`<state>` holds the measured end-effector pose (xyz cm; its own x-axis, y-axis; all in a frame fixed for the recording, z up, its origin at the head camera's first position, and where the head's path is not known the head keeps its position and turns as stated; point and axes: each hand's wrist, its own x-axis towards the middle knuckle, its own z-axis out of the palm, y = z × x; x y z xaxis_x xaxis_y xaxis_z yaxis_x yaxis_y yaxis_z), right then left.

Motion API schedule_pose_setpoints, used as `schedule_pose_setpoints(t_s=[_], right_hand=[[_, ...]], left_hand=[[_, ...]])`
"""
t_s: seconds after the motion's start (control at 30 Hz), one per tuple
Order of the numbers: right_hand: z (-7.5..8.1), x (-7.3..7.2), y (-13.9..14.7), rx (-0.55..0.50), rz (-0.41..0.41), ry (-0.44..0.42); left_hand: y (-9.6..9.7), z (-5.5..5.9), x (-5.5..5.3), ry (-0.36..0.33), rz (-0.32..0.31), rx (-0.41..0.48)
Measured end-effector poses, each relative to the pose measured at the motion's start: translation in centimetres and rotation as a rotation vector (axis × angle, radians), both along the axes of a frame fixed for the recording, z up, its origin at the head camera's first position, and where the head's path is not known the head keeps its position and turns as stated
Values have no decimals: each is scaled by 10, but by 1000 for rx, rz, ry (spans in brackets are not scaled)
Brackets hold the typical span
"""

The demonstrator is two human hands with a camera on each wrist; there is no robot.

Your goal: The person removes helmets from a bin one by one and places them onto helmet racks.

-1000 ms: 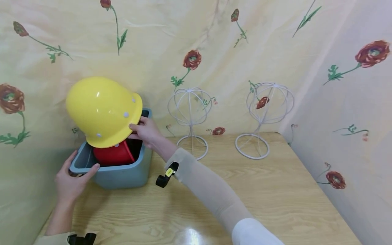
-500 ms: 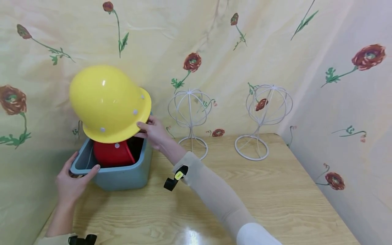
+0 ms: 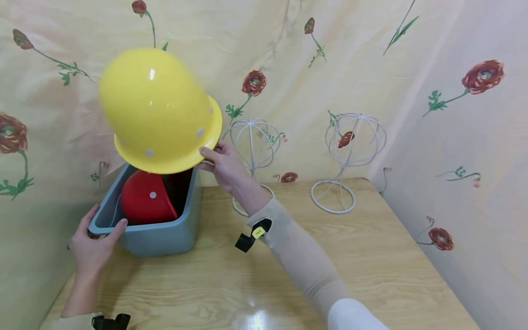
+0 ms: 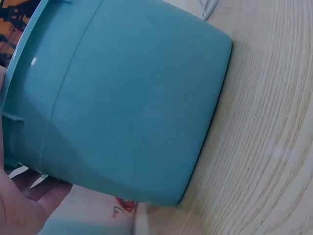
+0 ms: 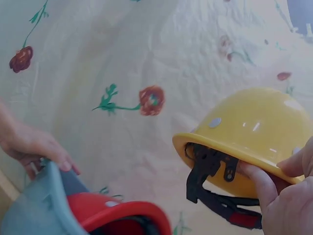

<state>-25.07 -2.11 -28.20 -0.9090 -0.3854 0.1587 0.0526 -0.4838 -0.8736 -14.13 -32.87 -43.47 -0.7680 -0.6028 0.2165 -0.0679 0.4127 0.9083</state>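
Note:
A yellow hard hat (image 3: pixel 156 110) is up in the air over the blue-grey bin (image 3: pixel 161 240), crown upward and slightly tilted. My right hand (image 3: pixel 228 169) pinches its brim, thumb on the outside and fingers beneath. Black inner straps (image 5: pixel 210 181) hang below the brim in the right wrist view. Inside the bin lies a red hard hat (image 3: pixel 146 201) on its side. My left hand (image 3: pixel 95 243) grips the bin's near left corner, thumb over the rim. The left wrist view shows the bin's outer wall (image 4: pixel 132 103) down on the wooden table.
Two white wire stands with round cage tops, one (image 3: pixel 251 146) behind my right hand and another (image 3: pixel 350 142) farther right, stand on the wooden table (image 3: pixel 371 261) near its back edge. Flowered cloth (image 3: pixel 288 55) covers the walls behind and beside.
My right hand has raised the yellow hard hat up and to the right, out of the bin's opening. More of the red hard hat shows. My left hand stays on the bin.

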Motion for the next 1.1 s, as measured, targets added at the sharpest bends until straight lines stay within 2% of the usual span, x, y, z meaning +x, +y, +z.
schedule_pose_setpoints(t_s=[0.23,0.43,0.63,0.9,1.1], right_hand=[[22,0,19,-66,-11,67],[34,2,40,-64,-27,129],[38,5,60,-57,-75,130],[41,5,81,-100,-138,111],[41,3,102,-142,-181,97]], left_hand=[[-1,1,2,10,18,16],[-2,2,3,32,31,7],[-3,1,5,7,30,-8],[-3,2,5,23,32,-8],[-3,0,1,33,11,-5]])
